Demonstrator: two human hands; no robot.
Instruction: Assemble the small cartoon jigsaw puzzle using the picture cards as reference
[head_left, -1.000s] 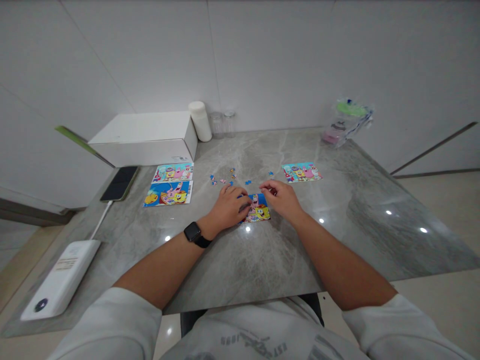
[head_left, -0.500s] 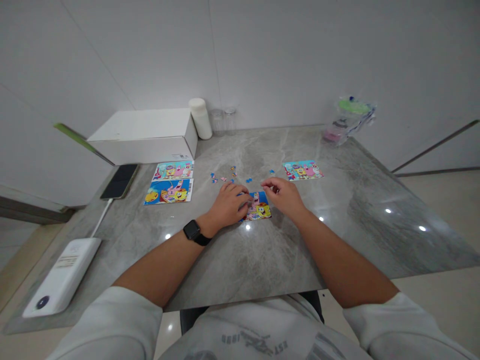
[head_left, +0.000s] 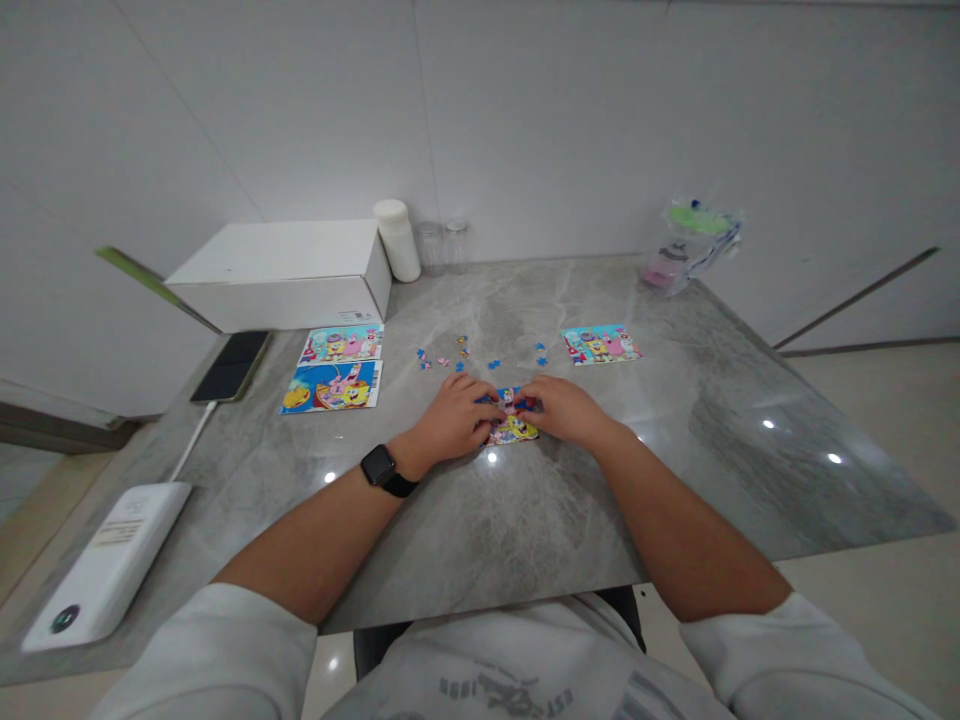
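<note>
A small, partly assembled jigsaw puzzle [head_left: 512, 430] with a yellow, pink and blue cartoon picture lies flat on the table before me. My left hand [head_left: 457, 415] has its curled fingers on the puzzle's left side, steadying it. At the upper right edge, the bent fingers of my right hand [head_left: 559, 405] press on the puzzle; any piece under them is hidden. Just beyond my hands are several loose puzzle pieces [head_left: 463, 346], with a blue piece [head_left: 493, 365] nearer the middle. Two more, including another blue piece [head_left: 541, 361], lie above my right hand.
Two picture cards [head_left: 330, 388] lie at left, and a third card [head_left: 602, 344] at right. Behind stand a white box [head_left: 277, 275], a white bottle [head_left: 397, 242], two glasses [head_left: 455, 247] and a plastic bag [head_left: 690, 250]. A phone [head_left: 231, 367] is cabled to a power bank [head_left: 109, 565].
My right hand has moved down and in, from just above the puzzle onto its upper right edge. A blue piece now shows where that hand was. My left hand stays on the puzzle.
</note>
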